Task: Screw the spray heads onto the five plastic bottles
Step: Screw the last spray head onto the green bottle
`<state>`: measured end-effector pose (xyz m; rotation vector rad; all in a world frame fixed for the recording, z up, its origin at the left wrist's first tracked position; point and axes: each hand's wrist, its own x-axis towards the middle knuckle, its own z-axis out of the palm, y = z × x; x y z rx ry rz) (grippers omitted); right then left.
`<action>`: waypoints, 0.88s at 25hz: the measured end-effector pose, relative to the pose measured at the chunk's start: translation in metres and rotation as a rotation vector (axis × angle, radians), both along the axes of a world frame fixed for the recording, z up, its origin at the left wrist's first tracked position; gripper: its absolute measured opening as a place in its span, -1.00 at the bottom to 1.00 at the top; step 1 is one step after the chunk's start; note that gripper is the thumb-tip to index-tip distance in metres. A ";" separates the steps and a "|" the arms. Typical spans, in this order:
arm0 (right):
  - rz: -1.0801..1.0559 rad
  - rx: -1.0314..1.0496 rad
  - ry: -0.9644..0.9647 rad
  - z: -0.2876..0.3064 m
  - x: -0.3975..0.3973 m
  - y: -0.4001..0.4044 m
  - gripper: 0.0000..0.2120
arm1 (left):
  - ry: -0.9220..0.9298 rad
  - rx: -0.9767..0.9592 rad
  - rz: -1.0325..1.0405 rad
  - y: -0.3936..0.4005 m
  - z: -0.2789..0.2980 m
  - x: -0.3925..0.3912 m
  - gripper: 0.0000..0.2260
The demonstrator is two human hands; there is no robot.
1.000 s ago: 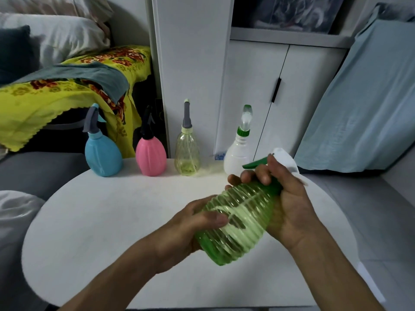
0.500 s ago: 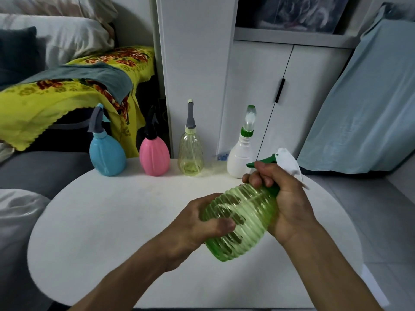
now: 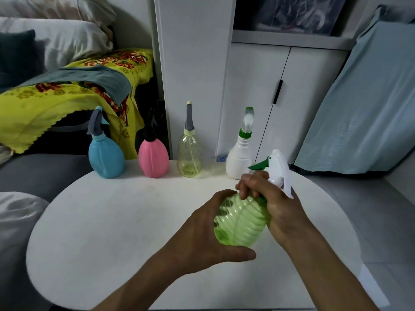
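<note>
A ribbed green bottle (image 3: 241, 223) is held nearly upright just above the white round table (image 3: 112, 221). My left hand (image 3: 202, 239) cups its body from the left and below. My right hand (image 3: 269, 198) is wrapped around the bottle's neck, just under the white spray head with a green trigger (image 3: 277, 167) that sits on it. Along the table's far edge stand a blue bottle (image 3: 105, 158), a pink bottle (image 3: 153, 159), a clear yellow bottle (image 3: 189, 156) and a white bottle (image 3: 239, 160), each with a spray head on top.
White cupboards (image 3: 258, 104) rise behind the table. A yellow floral cloth (image 3: 56, 95) drapes over furniture at the left, with a grey seat (image 3: 33, 173) below it. A pale blue sheet (image 3: 363, 113) hangs at the right.
The green bottle has swung from tilted to nearly upright and come lower toward the table. My right hand has turned at the neck, so the white spray head now shows above my fingers.
</note>
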<state>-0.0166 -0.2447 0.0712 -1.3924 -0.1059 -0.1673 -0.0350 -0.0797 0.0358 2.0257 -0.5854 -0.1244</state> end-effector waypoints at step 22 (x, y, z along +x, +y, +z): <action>-0.456 -0.407 -0.006 0.002 0.039 -0.046 -0.34 | -0.015 -0.107 0.218 -0.005 -0.022 0.020 -0.23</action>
